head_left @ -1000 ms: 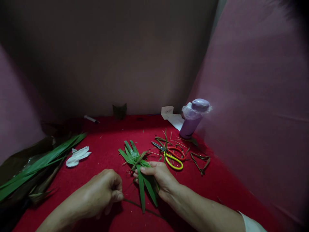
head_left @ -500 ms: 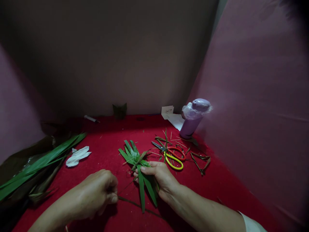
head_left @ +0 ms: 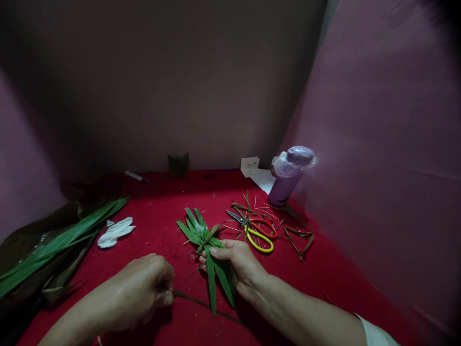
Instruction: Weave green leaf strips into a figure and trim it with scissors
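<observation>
A bundle of green leaf strips (head_left: 212,257), bound near its middle with brownish leaf, is gripped between the thumb and fingers of my right hand (head_left: 239,262). Its strips fan out away from me and also down toward me. To the left, my left hand (head_left: 154,283) is closed in a pinch on a thin dark leaf strip (head_left: 192,299), which trails right beneath the bundle. A fine thread also runs from near those fingertips up to the bundle. Scissors (head_left: 252,232) with one red and one yellow handle lie just beyond my right hand.
Brown leaf scraps (head_left: 299,240) and thin sticks lie around the scissors. Long green leaves (head_left: 68,242) and a white crumpled tissue (head_left: 115,231) are at left. A syringe (head_left: 136,176), white papers (head_left: 262,179) and a purple bottle (head_left: 286,185) stand or lie toward the back wall.
My left hand has shifted very slightly left, with the dark strip still pinched. The right hand and the leaf bundle stay almost where they were.
</observation>
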